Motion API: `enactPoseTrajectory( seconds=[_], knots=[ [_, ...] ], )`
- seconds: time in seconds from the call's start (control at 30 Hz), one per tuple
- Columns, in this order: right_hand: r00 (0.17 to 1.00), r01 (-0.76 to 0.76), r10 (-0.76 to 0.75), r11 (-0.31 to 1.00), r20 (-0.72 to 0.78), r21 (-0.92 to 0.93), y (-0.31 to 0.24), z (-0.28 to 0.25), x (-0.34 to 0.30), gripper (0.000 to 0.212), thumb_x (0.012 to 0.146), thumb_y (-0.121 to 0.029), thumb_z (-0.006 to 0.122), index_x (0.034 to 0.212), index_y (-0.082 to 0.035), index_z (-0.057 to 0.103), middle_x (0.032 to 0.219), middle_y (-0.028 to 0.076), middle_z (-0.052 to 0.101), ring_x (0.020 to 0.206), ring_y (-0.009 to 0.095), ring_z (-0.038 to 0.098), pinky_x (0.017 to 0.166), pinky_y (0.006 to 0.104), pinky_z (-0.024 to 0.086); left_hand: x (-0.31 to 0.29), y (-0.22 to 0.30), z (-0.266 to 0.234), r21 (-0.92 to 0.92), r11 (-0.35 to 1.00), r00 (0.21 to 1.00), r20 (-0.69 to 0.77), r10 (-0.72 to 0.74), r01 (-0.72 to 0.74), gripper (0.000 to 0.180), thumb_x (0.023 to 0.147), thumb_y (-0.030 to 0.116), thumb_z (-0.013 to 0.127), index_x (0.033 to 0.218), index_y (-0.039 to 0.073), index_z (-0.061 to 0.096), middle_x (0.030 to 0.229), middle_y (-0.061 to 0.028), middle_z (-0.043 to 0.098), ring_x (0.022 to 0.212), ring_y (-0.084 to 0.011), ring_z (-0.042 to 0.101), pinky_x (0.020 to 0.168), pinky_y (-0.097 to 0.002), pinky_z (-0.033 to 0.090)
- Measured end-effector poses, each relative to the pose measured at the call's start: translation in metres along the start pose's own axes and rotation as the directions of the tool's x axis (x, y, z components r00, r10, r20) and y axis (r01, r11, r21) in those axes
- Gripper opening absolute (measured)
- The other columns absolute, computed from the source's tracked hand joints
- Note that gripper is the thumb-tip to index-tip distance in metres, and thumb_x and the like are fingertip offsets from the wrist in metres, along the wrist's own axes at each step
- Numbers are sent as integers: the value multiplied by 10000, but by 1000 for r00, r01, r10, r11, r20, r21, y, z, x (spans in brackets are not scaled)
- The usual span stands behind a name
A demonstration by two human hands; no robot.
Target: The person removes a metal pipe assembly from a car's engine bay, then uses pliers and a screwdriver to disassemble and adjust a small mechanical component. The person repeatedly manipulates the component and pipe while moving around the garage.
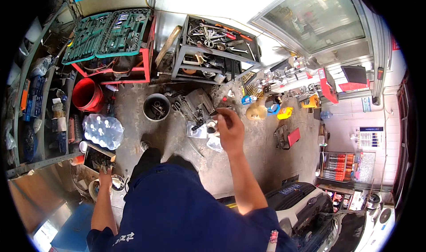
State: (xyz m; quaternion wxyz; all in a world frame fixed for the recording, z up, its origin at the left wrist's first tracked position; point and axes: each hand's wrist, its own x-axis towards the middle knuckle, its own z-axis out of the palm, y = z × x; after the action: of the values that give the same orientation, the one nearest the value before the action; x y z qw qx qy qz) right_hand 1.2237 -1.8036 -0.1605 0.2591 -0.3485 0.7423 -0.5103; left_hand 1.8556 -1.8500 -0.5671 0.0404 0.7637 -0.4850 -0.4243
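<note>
Currently my left hand [105, 177] is at the parts box [101, 149], lower left, small pieces [96, 160] loose inside; my right hand [231, 134] hovers mid-frame, fingers [227, 113] curled. Either grip, and what's finished, I cannot tell.

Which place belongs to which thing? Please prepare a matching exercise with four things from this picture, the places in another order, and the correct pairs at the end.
Things
1. dark rectangular open box
2. green plastic tool case
3. round red plastic bucket
4. round grey bucket

Places
A. on the floor, with metal parts inside
B. just above the clear plastic-wrapped bottles in the picture
C. right by the person's left hand
D. lying open on a red metal-framed cart

Pairs: 1-C, 2-D, 3-B, 4-A
</note>
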Motion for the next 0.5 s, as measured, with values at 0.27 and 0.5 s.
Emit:
enactPoseTrajectory(
  seconds=[0.27,0.5],
  knots=[
    [974,8,97,887,205,-461,147,33,242,347,957,-286,723,1173,-15,744,1112,189,783,1008,344,761,923,426,583,5,147,6,-400,894,979,93,-180,202,707,1090,356,616,1648,42,318,1299,-129,679,985,-222,712,686,-386,590],
    [968,204,-31,680,250,-704,253,91,467,356,918,-297,780,1135,-17,743,1003,201,785,953,387,753,863,458,595,-74,236,24,-492,855,968,-81,-236,167,438,1103,319,597,1429,31,544,1129,-95,722,963,-196,700,712,-343,595]
  ],
)
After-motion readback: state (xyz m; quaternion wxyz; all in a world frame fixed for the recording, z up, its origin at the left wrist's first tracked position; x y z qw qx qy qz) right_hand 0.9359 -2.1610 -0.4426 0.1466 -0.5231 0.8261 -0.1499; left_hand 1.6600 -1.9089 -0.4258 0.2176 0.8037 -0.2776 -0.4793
